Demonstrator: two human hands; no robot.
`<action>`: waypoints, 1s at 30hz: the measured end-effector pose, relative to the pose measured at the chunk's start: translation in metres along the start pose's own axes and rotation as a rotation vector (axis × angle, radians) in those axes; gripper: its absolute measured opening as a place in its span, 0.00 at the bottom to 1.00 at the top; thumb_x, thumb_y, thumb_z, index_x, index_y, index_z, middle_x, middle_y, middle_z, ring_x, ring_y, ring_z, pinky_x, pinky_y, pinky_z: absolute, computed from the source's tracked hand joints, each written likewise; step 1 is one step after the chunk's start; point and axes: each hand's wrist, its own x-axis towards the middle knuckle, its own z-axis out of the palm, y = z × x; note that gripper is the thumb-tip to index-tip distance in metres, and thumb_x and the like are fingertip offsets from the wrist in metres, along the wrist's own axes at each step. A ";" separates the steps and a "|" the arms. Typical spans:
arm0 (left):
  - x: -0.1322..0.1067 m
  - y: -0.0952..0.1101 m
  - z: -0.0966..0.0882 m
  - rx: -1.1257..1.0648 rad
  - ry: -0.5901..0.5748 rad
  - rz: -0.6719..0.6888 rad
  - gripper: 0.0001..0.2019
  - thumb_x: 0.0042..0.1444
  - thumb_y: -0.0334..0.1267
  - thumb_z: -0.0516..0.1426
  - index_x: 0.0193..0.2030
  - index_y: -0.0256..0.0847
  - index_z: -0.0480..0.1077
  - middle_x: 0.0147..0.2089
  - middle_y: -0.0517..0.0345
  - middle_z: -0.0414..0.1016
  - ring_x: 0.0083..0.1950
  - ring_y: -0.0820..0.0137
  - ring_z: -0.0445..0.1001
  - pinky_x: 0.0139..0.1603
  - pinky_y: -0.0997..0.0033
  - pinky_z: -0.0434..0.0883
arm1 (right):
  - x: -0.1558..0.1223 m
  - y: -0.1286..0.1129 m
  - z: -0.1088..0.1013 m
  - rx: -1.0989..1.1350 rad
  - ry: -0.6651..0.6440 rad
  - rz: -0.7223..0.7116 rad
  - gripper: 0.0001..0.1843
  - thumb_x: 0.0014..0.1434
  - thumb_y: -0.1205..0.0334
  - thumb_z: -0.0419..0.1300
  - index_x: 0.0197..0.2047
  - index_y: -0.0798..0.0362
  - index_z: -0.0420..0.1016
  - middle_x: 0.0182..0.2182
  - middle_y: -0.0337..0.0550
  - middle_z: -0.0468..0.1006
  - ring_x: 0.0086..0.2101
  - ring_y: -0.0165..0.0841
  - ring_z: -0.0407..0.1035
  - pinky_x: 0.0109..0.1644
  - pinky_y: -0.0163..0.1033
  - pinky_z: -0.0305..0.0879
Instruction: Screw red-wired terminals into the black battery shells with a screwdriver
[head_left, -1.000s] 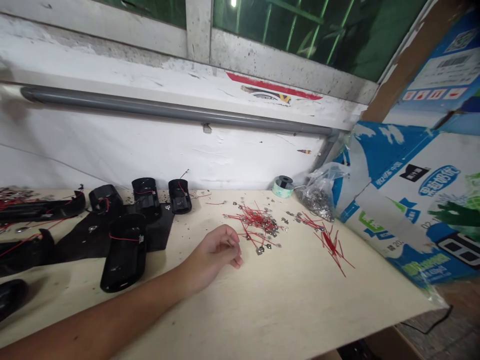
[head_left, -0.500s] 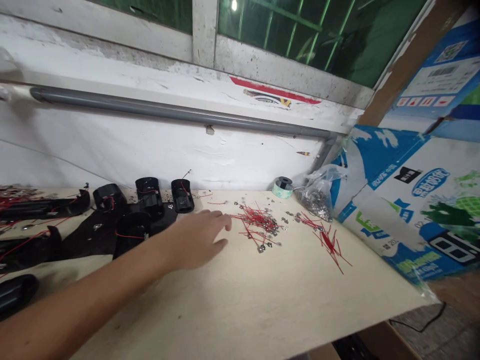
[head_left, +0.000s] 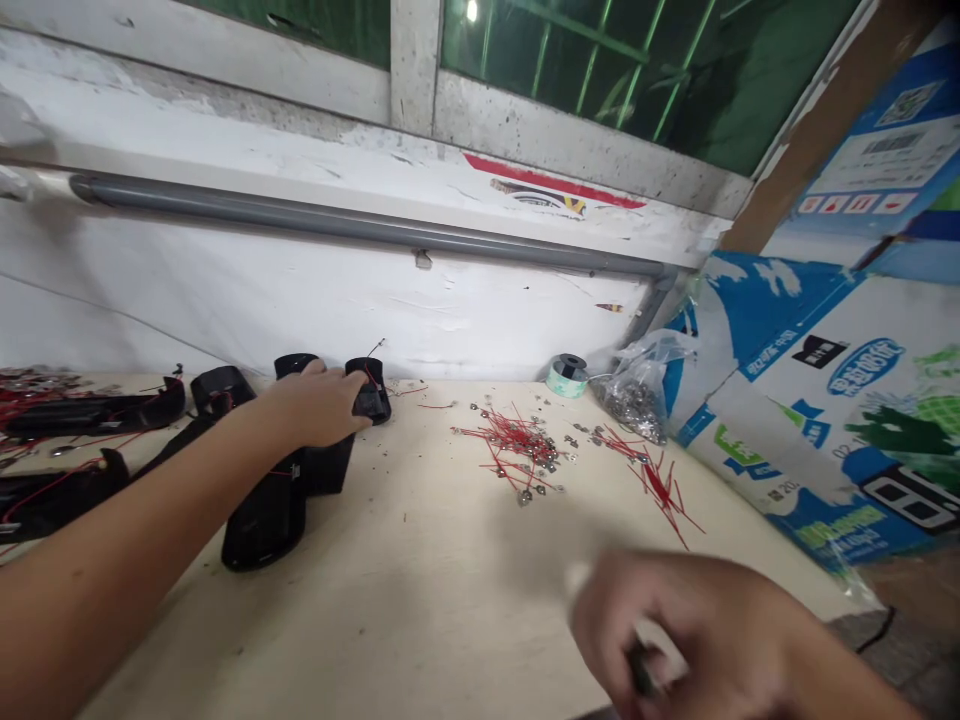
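Observation:
My left hand (head_left: 319,405) reaches over the black plastic cases at the back left. Its finger and thumb are apart, over the left side of a small black case (head_left: 375,398) with a red wire. Other black cases lie under and beside the forearm, one long black case (head_left: 262,530) in front of it. At the lower right my right hand (head_left: 660,630) is blurred and closed around something small, partly white and partly dark, whose kind I cannot make out. Between the hands lies a heap of red wires with metal contact tabs (head_left: 521,440).
A smaller bundle of red wires (head_left: 660,485) lies to the right. Near the wall are a tape roll (head_left: 568,376) and a clear bag of metal parts (head_left: 637,395). A printed carton (head_left: 825,400) borders the table's right side. More wired black parts (head_left: 97,410) lie far left.
My left hand has moved left, from beside the wire heap to the black cases. My right hand has come into view at the lower right. The small black case has stayed in place.

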 end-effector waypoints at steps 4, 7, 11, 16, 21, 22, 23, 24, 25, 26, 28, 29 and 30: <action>0.006 0.000 0.025 -0.076 0.006 0.004 0.36 0.49 0.54 0.63 0.62 0.36 0.68 0.67 0.29 0.63 0.70 0.29 0.50 0.64 0.33 0.52 | 0.072 -0.015 -0.032 0.170 0.161 -0.236 0.17 0.57 0.50 0.66 0.26 0.54 0.74 0.18 0.32 0.64 0.19 0.25 0.55 0.21 0.31 0.51; 0.011 -0.007 0.034 -0.222 0.048 0.064 0.38 0.50 0.59 0.62 0.64 0.39 0.66 0.72 0.35 0.57 0.72 0.32 0.45 0.67 0.33 0.43 | 0.113 -0.015 -0.036 0.229 0.521 -0.356 0.18 0.58 0.52 0.65 0.23 0.54 0.70 0.17 0.32 0.63 0.19 0.25 0.54 0.21 0.31 0.48; 0.018 -0.017 0.039 -0.150 -0.031 0.064 0.40 0.53 0.61 0.58 0.68 0.38 0.62 0.73 0.35 0.54 0.72 0.35 0.45 0.67 0.35 0.43 | 0.135 -0.002 -0.024 0.306 0.758 -0.515 0.19 0.61 0.55 0.62 0.22 0.52 0.64 0.17 0.32 0.60 0.20 0.26 0.53 0.25 0.34 0.51; 0.024 -0.020 0.040 -0.041 -0.028 0.070 0.35 0.56 0.53 0.58 0.64 0.32 0.63 0.67 0.30 0.62 0.67 0.38 0.54 0.65 0.37 0.45 | 0.136 0.021 -0.019 0.012 1.012 -0.647 0.18 0.62 0.64 0.60 0.22 0.52 0.60 0.20 0.33 0.60 0.24 0.28 0.55 0.30 0.36 0.53; 0.019 -0.014 0.031 -0.019 -0.014 0.120 0.30 0.54 0.51 0.59 0.57 0.29 0.67 0.61 0.31 0.68 0.63 0.40 0.57 0.63 0.39 0.49 | 0.136 0.025 -0.022 -0.078 1.078 -0.618 0.17 0.62 0.64 0.59 0.22 0.52 0.60 0.21 0.35 0.62 0.25 0.29 0.56 0.31 0.37 0.54; 0.016 -0.012 0.028 -0.019 -0.013 0.134 0.29 0.54 0.50 0.59 0.56 0.29 0.67 0.60 0.32 0.68 0.62 0.40 0.57 0.62 0.39 0.51 | 0.137 0.025 -0.022 -0.088 1.077 -0.608 0.18 0.62 0.64 0.59 0.22 0.52 0.60 0.20 0.35 0.61 0.25 0.29 0.57 0.31 0.37 0.54; 0.013 -0.010 0.024 -0.019 -0.012 0.147 0.29 0.54 0.49 0.59 0.56 0.29 0.67 0.59 0.33 0.69 0.62 0.41 0.57 0.62 0.41 0.53 | 0.137 0.025 -0.023 -0.091 1.078 -0.593 0.18 0.61 0.64 0.59 0.22 0.52 0.60 0.20 0.35 0.62 0.25 0.29 0.57 0.31 0.37 0.54; 0.011 -0.007 0.020 -0.022 -0.008 0.163 0.28 0.54 0.48 0.59 0.57 0.29 0.67 0.59 0.35 0.69 0.63 0.42 0.56 0.62 0.43 0.54 | 0.138 0.026 -0.024 -0.080 1.083 -0.574 0.18 0.61 0.63 0.59 0.21 0.52 0.61 0.20 0.35 0.62 0.25 0.30 0.58 0.31 0.37 0.54; 0.008 -0.004 0.015 -0.031 -0.002 0.183 0.28 0.54 0.47 0.59 0.57 0.30 0.66 0.59 0.37 0.69 0.63 0.44 0.56 0.62 0.46 0.55 | 0.139 0.028 -0.026 -0.048 1.091 -0.552 0.17 0.61 0.62 0.59 0.21 0.52 0.61 0.20 0.35 0.62 0.25 0.30 0.58 0.31 0.37 0.55; 0.006 -0.001 0.011 -0.048 0.000 0.210 0.28 0.53 0.46 0.60 0.57 0.31 0.66 0.59 0.39 0.69 0.64 0.46 0.56 0.62 0.50 0.57 | 0.139 0.030 -0.030 0.003 1.105 -0.528 0.17 0.60 0.61 0.60 0.21 0.52 0.62 0.19 0.35 0.62 0.24 0.30 0.58 0.30 0.36 0.55; 0.001 0.007 0.002 -0.129 -0.014 0.269 0.31 0.47 0.42 0.63 0.58 0.33 0.67 0.59 0.41 0.69 0.64 0.47 0.56 0.61 0.55 0.59 | 0.138 0.034 -0.042 0.176 1.162 -0.486 0.18 0.58 0.58 0.62 0.20 0.52 0.63 0.17 0.34 0.60 0.21 0.28 0.56 0.26 0.35 0.52; -0.002 0.012 -0.002 -0.168 -0.051 0.288 0.34 0.43 0.42 0.66 0.58 0.36 0.67 0.59 0.42 0.68 0.64 0.47 0.58 0.60 0.56 0.60 | 0.137 0.036 -0.050 0.284 1.203 -0.469 0.19 0.57 0.57 0.63 0.20 0.52 0.63 0.17 0.33 0.59 0.20 0.27 0.54 0.24 0.35 0.50; -0.005 0.018 -0.006 -0.207 -0.073 0.315 0.34 0.41 0.41 0.66 0.59 0.40 0.67 0.59 0.44 0.68 0.64 0.47 0.59 0.60 0.55 0.61 | 0.134 0.038 -0.059 0.412 1.251 -0.468 0.18 0.55 0.57 0.64 0.19 0.52 0.62 0.17 0.33 0.59 0.19 0.26 0.52 0.22 0.34 0.48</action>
